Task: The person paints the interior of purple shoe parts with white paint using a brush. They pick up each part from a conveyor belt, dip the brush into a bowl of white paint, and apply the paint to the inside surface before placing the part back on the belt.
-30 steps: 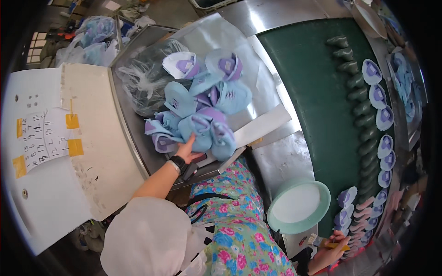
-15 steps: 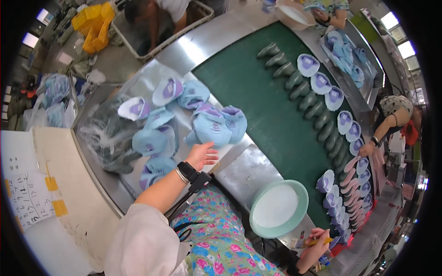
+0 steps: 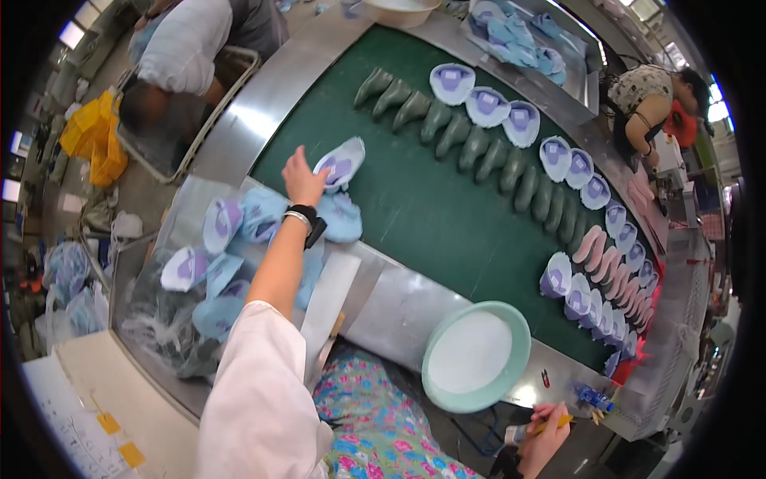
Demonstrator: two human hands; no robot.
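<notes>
At the near left edge of the green belt, my left hand (image 3: 305,182) pinches the rim of a light-blue and purple shoe upper (image 3: 341,164), its inside showing. Just below it lies another blue shoe upper (image 3: 341,217), and several more uppers (image 3: 219,225) are heaped on the metal tray to the left. My right hand (image 3: 544,435), low at the right, is closed round a brush (image 3: 517,434) with a yellow handle. Near that hand, a green basin (image 3: 520,351) of white liquid stands at the table's edge.
Across the green belt (image 3: 319,112) run rows of dark green shoe lasts (image 3: 439,121), pink insole-like pieces (image 3: 594,254) and purple-lined uppers (image 3: 556,275). A blue item (image 3: 594,397) lies near my right hand. Co-workers stand at the far left and the far right.
My left hand has gone from open beside the heap to the belt's edge, where it grips an upper. The view has turned. My right hand still holds the brush.
</notes>
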